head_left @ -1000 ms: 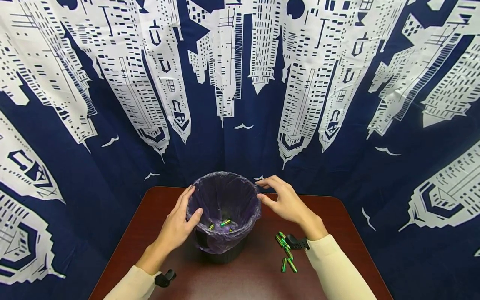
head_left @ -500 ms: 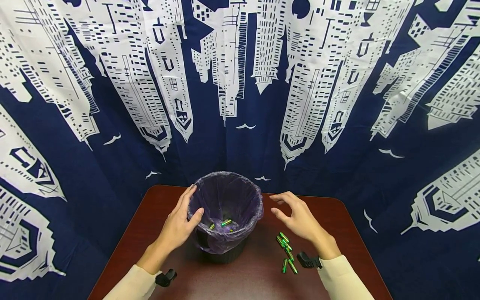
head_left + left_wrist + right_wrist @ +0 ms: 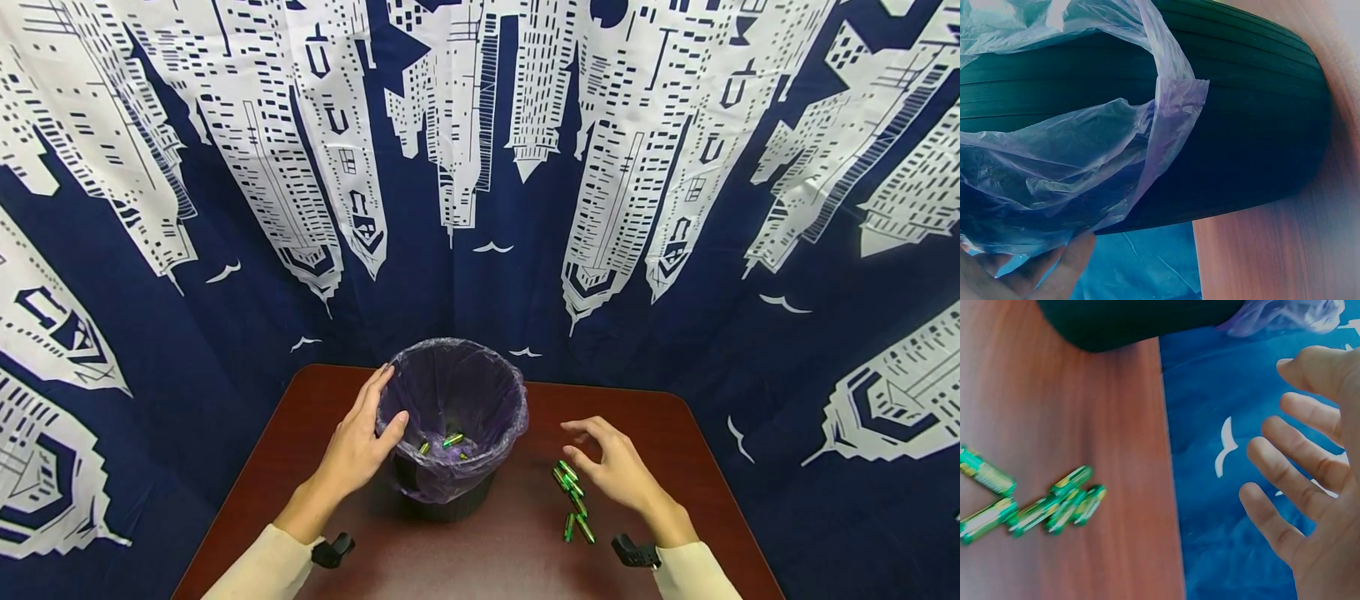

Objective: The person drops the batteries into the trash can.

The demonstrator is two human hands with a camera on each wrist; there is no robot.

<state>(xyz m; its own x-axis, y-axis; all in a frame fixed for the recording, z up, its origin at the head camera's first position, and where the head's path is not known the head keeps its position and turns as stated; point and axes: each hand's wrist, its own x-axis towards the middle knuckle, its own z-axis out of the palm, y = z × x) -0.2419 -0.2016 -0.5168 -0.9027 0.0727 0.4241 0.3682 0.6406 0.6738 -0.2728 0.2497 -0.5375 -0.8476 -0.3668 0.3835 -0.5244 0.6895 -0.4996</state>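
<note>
In the head view, a dark ribbed trash bin [image 3: 450, 507] stands on the table, lined with a translucent purple bag [image 3: 491, 446] folded over its rim. Several green-and-gold batteries [image 3: 453, 440] lie inside it. My left hand [image 3: 358, 442] rests against the bin's left side, fingers extended along the lined rim and thumb at its near edge. Bare-palmed, my right hand [image 3: 618, 467] hovers right of the bin, near a loose cluster of batteries [image 3: 573, 492] on the table. The right wrist view shows its fingers [image 3: 1282, 465] loosely spread, holding nothing; the batteries [image 3: 1060, 500] lie apart from them.
The reddish-brown wooden table [image 3: 495, 562] has rounded far corners. Behind it hangs a navy curtain [image 3: 480, 308] with white upside-down buildings and birds. A black band [image 3: 333, 550] circles the left wrist, and a similar one [image 3: 636, 552] the right.
My right hand has moved from beside the bin's right rim, rightward and nearer to me, toward the loose batteries. The left hand has stayed against the bin.
</note>
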